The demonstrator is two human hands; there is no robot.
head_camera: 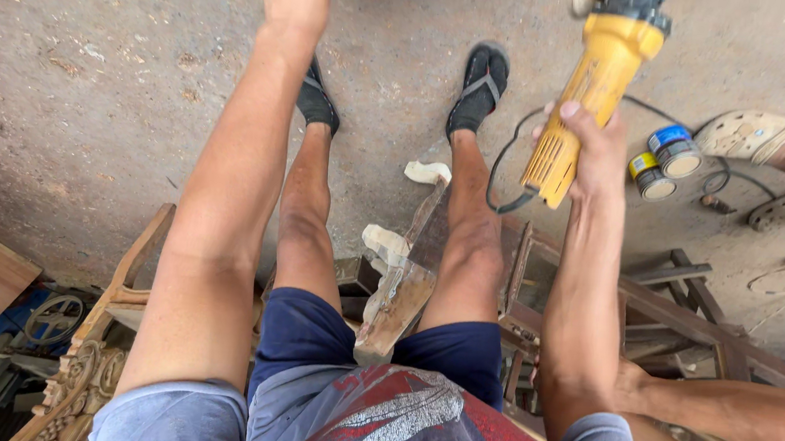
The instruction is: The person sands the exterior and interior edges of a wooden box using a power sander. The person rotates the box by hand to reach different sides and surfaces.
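Now r. hand (586, 153) grips yellow grinder (588, 95).

Yellow plastic grinder (588, 95), rough concrete floor (87, 72)

Grinder (593, 86) right of the feet, two tins (663, 161) further right — carved wood (85, 373) at left

Dusty concrete floor (89, 53) carries two small round tins (666, 160), a black power cable (723, 173), a pale wood offcut (427, 171) and a carved wooden frame (91, 364).
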